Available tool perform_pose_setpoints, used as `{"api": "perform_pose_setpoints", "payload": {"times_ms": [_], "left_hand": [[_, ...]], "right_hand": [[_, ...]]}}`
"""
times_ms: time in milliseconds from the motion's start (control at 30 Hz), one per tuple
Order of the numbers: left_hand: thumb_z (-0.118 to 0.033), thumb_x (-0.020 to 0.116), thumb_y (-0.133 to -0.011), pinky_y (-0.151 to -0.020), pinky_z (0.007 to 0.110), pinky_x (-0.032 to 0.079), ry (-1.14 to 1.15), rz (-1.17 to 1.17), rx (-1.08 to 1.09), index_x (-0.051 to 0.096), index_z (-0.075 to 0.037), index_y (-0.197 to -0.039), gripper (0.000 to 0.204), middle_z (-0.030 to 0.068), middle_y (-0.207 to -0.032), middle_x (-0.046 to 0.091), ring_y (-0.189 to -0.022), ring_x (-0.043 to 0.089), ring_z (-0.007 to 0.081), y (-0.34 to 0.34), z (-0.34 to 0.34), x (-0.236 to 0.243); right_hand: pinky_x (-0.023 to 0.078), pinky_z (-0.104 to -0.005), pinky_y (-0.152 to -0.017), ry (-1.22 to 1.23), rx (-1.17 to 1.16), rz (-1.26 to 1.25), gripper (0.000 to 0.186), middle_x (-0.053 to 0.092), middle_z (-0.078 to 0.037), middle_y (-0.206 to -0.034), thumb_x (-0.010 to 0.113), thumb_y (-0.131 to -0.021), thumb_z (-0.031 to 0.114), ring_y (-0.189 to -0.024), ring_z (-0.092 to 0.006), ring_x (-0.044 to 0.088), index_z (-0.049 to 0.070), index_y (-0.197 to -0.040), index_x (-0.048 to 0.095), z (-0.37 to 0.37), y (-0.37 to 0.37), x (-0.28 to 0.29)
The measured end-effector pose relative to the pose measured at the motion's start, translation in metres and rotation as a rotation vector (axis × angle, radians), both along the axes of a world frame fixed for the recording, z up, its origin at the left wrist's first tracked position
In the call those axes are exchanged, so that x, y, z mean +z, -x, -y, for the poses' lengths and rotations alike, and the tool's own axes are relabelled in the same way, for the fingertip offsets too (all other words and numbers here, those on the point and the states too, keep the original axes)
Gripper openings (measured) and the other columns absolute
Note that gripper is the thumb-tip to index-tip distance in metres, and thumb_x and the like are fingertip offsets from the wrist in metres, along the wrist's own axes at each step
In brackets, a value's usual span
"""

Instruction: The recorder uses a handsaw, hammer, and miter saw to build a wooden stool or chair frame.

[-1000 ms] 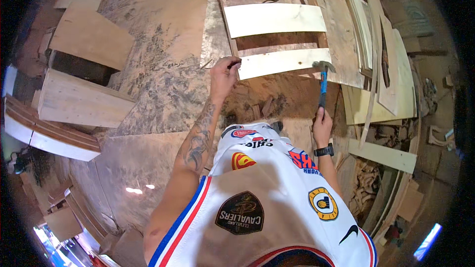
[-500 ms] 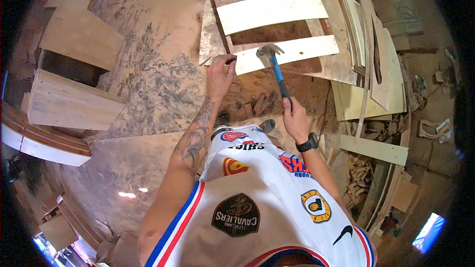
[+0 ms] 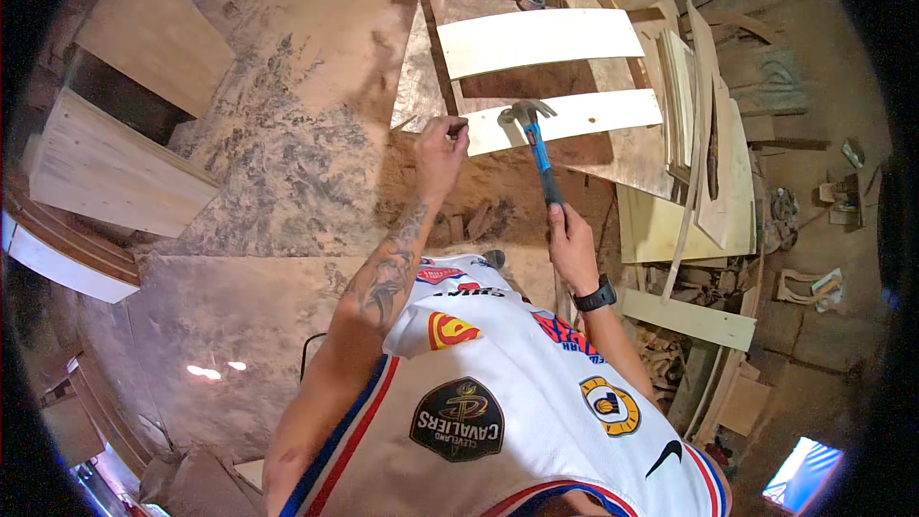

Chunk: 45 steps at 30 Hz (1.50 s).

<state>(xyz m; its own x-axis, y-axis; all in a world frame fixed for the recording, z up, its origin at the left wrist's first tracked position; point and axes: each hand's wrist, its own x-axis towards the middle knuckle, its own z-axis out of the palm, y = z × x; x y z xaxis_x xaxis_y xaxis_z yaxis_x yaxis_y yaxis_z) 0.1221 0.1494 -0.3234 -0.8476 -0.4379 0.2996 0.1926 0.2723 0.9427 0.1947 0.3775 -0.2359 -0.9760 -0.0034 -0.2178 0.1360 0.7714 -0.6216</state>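
Note:
My left hand (image 3: 438,151) is pinched at the left end of a pale wooden slat (image 3: 584,118), apparently on a small nail, which is too small to make out clearly. My right hand (image 3: 571,241) grips the blue handle of a claw hammer (image 3: 532,137). The hammer's metal head rests on or just above the slat, close to my left fingers. A second pale slat (image 3: 541,40) lies parallel farther away, both across a brown wooden frame (image 3: 442,38).
Plywood sheets (image 3: 287,115) cover the floor to the left. Pale boards (image 3: 105,168) lean at the far left. Stacked thin strips and offcuts (image 3: 694,134) lie to the right, with a loose plank (image 3: 684,318) and scraps near my right side.
The hammer swung from upright at my right side down and left onto the near slat. My left hand stayed at the slat's left end.

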Motion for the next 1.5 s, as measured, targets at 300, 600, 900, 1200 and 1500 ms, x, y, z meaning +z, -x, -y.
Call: {"api": "perform_pose_setpoints", "payload": {"times_ms": [300, 600, 900, 1200, 1500], "left_hand": [[-0.005, 0.067, -0.083, -0.073, 0.037, 0.051, 0.01, -0.076, 0.08, 0.065, 0.0, -0.095, 0.014, 0.0142, -0.089, 0.065, -0.082, 0.065, 0.0282, 0.006, -0.011, -0.013], [0.001, 0.064, -0.083, -0.071, 0.038, 0.051, -0.179, 0.057, 0.044, 0.051, -0.007, -0.121, 0.04, 0.0121, -0.084, 0.064, -0.078, 0.066, 0.0257, 0.005, -0.012, -0.015], [0.002, 0.065, -0.083, -0.067, 0.035, 0.051, -0.298, -0.124, 0.033, 0.048, -0.006, -0.124, 0.045, 0.0116, -0.082, 0.063, -0.074, 0.065, 0.0234, 0.009, -0.014, -0.02], [0.003, 0.064, -0.084, -0.064, 0.034, 0.051, -0.284, -0.104, 0.06, 0.047, -0.006, -0.124, 0.044, 0.0107, -0.08, 0.062, -0.076, 0.066, 0.0214, 0.012, -0.017, -0.035], [0.0, 0.065, -0.084, -0.066, 0.034, 0.054, -0.243, -0.091, 0.052, 0.048, -0.006, -0.122, 0.042, 0.0115, -0.086, 0.066, -0.081, 0.069, 0.0216, 0.006, -0.012, -0.014]], "right_hand": [[0.043, -0.0458, -0.062, -0.081, 0.098, -0.008, 0.047, 0.055, -0.027, -0.071, 0.046, -0.099, 0.04, -0.068, -0.0438, 0.056, -0.004, -0.088, 0.057, 0.011, 0.006, 0.017], [0.038, -0.0453, -0.049, -0.176, 0.289, -0.136, 0.026, 0.05, -0.025, -0.059, 0.055, -0.096, 0.022, -0.055, -0.0454, 0.052, -0.002, -0.087, 0.049, 0.036, 0.009, 0.055], [0.039, -0.0527, -0.052, -0.284, 0.407, -0.215, 0.021, 0.051, -0.026, -0.059, 0.053, -0.095, 0.018, -0.06, -0.0471, 0.054, 0.0, -0.087, 0.046, 0.052, 0.01, 0.066], [0.038, -0.0515, -0.049, -0.192, 0.371, -0.264, 0.019, 0.052, -0.025, -0.059, 0.054, -0.095, 0.016, -0.057, -0.0464, 0.054, 0.0, -0.09, 0.045, 0.055, 0.008, 0.071], [0.041, -0.053, -0.051, -0.268, 0.379, -0.198, 0.018, 0.054, -0.026, -0.062, 0.053, -0.095, 0.017, -0.061, -0.0466, 0.056, 0.001, -0.093, 0.047, 0.051, 0.009, 0.062]]}}
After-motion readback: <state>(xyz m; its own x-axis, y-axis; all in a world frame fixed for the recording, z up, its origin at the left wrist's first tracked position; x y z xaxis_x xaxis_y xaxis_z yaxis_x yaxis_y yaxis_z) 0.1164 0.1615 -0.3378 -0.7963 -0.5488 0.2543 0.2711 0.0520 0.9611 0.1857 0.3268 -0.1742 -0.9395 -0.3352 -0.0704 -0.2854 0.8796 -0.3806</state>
